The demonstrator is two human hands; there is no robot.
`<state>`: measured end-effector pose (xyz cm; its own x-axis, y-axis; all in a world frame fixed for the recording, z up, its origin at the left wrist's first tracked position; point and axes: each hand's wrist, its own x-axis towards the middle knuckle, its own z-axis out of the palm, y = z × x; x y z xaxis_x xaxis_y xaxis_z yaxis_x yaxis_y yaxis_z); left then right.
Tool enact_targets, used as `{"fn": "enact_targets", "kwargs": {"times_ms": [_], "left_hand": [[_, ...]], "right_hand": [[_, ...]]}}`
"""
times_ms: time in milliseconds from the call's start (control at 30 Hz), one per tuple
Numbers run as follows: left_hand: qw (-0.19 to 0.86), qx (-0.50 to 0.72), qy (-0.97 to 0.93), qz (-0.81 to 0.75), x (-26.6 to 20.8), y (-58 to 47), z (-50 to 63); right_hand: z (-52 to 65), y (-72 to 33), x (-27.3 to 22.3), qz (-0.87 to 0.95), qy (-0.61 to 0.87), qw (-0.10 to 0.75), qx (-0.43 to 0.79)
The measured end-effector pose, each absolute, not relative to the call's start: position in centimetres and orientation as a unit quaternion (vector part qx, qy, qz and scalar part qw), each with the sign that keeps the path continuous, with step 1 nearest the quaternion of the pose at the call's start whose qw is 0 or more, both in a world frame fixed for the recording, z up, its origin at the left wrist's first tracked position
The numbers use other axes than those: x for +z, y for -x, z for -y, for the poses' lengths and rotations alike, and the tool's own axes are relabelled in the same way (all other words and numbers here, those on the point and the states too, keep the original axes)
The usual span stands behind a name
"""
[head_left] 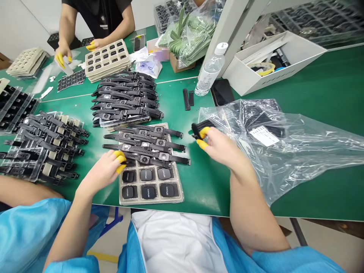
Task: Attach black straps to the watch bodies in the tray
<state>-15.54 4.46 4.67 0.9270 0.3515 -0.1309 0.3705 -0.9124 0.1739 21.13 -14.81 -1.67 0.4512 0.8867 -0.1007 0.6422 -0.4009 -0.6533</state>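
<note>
Over the left edge of a beige compartment tray (179, 187), my left hand (106, 168) is closed, with yellow covers on its fingertips. A bit of something black shows between those fingers; most of it is hidden. Rows of black smartwatches with straps (145, 145) lie across the tray's far half. Square black watch bodies (148, 192) sit in the near compartments. To the right of the tray, my right hand (218, 146), also with yellow fingertip covers, pinches a black watch strap (196, 131) just above the table, beside a clear plastic bag (292, 151).
Piled watches on trays stand behind (125, 98) and at left (51, 144). Two strap pieces (186, 99), a water bottle (210, 70), a phone (222, 92) and a white box (273, 62) lie farther back. A co-worker's hands (63, 55) work opposite; another person's arm (25, 191) is at left.
</note>
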Motion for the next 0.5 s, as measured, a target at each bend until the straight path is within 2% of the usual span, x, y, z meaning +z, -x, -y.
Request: {"fn": "enact_targets", "kwargs": {"times_ms": [133, 200, 267, 333, 400, 500], "left_hand": [[0.257, 0.062, -0.924, -0.274, 6.7, 13.3, -2.9], [0.355, 0.117, -0.885, -0.279, 6.6, 10.9, -1.5], [0.432, 0.152, -0.847, -0.269, 5.6, 8.1, -0.1], [0.478, 0.178, -0.818, -0.266, 4.0, 5.6, 0.9], [0.519, 0.192, -0.789, -0.265, 2.2, 3.9, 1.5], [0.547, 0.210, -0.772, -0.248, 0.1, 3.1, 1.8]], "right_hand": [[14.4, -18.1, 0.5, 0.367, 0.629, 0.598, 0.334], [14.3, -16.1, 1.2, 0.346, 0.504, 0.680, 0.404], [14.1, -14.6, 1.2, 0.361, 0.399, 0.692, 0.482], [13.9, -13.7, 0.7, 0.382, 0.330, 0.669, 0.546], [13.6, -12.9, 0.0, 0.384, 0.324, 0.646, 0.574], [13.1, -11.5, -0.8, 0.359, 0.400, 0.644, 0.545]]}}
